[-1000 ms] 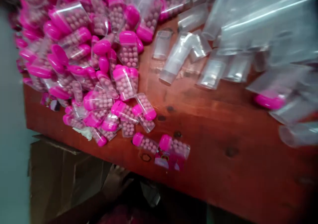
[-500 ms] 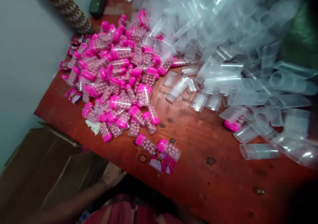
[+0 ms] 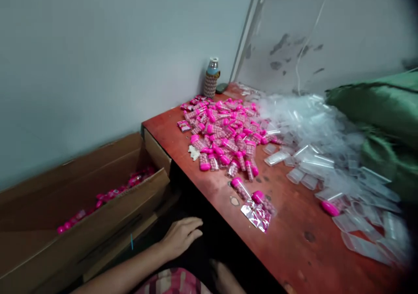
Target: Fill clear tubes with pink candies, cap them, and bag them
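Observation:
My left hand (image 3: 183, 236) hangs in the dark gap between the table's front edge and the cardboard box. Its fingers are loosely stretched out, the thumb a little apart, and nothing shows in it. At the bottom edge, a smeared shape that looks like my right hand (image 3: 225, 277) is low by my lap, its fingers unreadable. Nearest on the table are two clear tubes of pink beads with bright pink caps, one of them a capped tube (image 3: 241, 188) lying beside a shiny pink packet (image 3: 256, 215). A large pile of capped tubes (image 3: 225, 133) lies behind them.
The open cardboard box (image 3: 130, 215) on the left holds pink-capped pieces (image 3: 112, 194). Empty clear tubes (image 3: 313, 128) heap on the table's (image 3: 287, 237) right side, near a green sack (image 3: 382, 98). A bottle in a knitted cover (image 3: 211, 78) stands by the wall.
The view has swung up and left, bringing the wall, bottle top and box interior into sight. My left hand shows more fully, in front of the box. The tube piles look unchanged.

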The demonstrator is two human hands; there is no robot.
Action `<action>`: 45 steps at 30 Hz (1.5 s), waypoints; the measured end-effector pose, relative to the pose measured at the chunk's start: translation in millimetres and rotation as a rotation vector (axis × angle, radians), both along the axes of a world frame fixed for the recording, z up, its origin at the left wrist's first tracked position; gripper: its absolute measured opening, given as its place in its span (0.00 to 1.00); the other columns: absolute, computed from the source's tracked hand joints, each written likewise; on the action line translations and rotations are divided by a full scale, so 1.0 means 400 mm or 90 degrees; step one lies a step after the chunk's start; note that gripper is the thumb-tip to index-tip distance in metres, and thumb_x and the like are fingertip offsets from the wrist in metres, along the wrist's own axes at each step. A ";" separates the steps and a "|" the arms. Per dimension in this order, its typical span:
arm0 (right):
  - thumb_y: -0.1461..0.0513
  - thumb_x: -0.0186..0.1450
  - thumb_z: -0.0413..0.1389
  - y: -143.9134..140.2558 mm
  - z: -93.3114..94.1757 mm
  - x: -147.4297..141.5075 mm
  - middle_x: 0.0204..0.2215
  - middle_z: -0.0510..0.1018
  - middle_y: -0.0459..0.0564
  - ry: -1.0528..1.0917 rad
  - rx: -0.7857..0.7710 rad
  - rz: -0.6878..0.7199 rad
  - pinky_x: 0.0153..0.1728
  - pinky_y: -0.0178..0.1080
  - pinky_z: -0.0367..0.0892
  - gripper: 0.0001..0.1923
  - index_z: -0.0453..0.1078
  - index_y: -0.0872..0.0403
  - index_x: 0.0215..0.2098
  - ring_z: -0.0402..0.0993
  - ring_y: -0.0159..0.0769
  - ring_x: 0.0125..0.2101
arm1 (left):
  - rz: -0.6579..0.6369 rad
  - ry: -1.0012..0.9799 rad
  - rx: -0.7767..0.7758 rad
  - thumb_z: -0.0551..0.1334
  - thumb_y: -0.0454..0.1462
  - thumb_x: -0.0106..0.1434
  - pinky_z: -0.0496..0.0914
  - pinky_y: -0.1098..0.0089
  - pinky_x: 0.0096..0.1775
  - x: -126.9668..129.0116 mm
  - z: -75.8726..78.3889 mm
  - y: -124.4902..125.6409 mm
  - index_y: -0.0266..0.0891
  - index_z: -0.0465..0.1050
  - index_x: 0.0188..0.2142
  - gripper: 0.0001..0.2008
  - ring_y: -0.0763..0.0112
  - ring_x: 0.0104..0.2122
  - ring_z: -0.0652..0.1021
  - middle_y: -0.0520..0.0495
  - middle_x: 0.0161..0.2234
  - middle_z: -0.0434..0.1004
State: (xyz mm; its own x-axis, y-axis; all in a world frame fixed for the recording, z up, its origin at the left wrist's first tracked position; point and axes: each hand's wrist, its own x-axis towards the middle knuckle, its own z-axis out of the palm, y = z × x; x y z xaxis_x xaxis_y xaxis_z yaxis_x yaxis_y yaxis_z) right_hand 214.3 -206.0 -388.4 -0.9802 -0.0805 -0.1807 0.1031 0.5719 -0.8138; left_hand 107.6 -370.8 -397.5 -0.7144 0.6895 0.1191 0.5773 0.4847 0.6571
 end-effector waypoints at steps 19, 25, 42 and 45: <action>0.55 0.61 0.48 0.104 0.272 0.076 0.35 0.76 0.50 0.197 0.267 -0.398 0.35 0.37 0.66 0.14 0.69 0.52 0.40 0.72 0.38 0.34 | 0.232 0.280 0.033 0.47 0.34 0.62 0.56 0.56 0.50 -0.450 0.121 0.073 0.33 0.68 0.39 0.13 0.57 0.50 0.64 0.37 0.48 0.67; 0.55 0.59 0.52 0.249 0.257 -0.104 0.42 0.72 0.56 0.159 0.477 -0.348 0.43 0.42 0.62 0.21 0.63 0.56 0.48 0.67 0.43 0.43 | 0.242 0.301 0.133 0.51 0.37 0.61 0.59 0.58 0.49 -0.412 0.116 0.014 0.35 0.69 0.36 0.10 0.59 0.47 0.68 0.40 0.45 0.71; 0.61 0.60 0.49 0.388 0.190 -0.045 0.45 0.68 0.55 0.287 0.475 -0.439 0.47 0.45 0.59 0.17 0.63 0.55 0.48 0.63 0.42 0.46 | -0.183 0.334 0.065 0.56 0.40 0.59 0.56 0.54 0.52 -0.084 0.148 0.356 0.40 0.65 0.47 0.16 0.57 0.53 0.61 0.42 0.51 0.64; 0.61 0.62 0.48 0.329 0.188 -0.022 0.45 0.70 0.53 0.346 0.370 -0.397 0.49 0.44 0.58 0.13 0.66 0.53 0.44 0.63 0.40 0.46 | -0.130 0.325 0.059 0.55 0.39 0.60 0.57 0.54 0.51 -0.065 0.148 0.357 0.43 0.68 0.44 0.13 0.58 0.53 0.60 0.45 0.52 0.64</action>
State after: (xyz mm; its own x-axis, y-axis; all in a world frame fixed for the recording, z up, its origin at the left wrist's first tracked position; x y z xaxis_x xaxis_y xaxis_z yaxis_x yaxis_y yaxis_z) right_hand 205.5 -74.6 -313.3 -0.7786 0.4330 0.4542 0.2172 0.8650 -0.4524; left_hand 81.6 -227.9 -338.3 -0.4032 0.7780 0.4817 0.9097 0.2838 0.3031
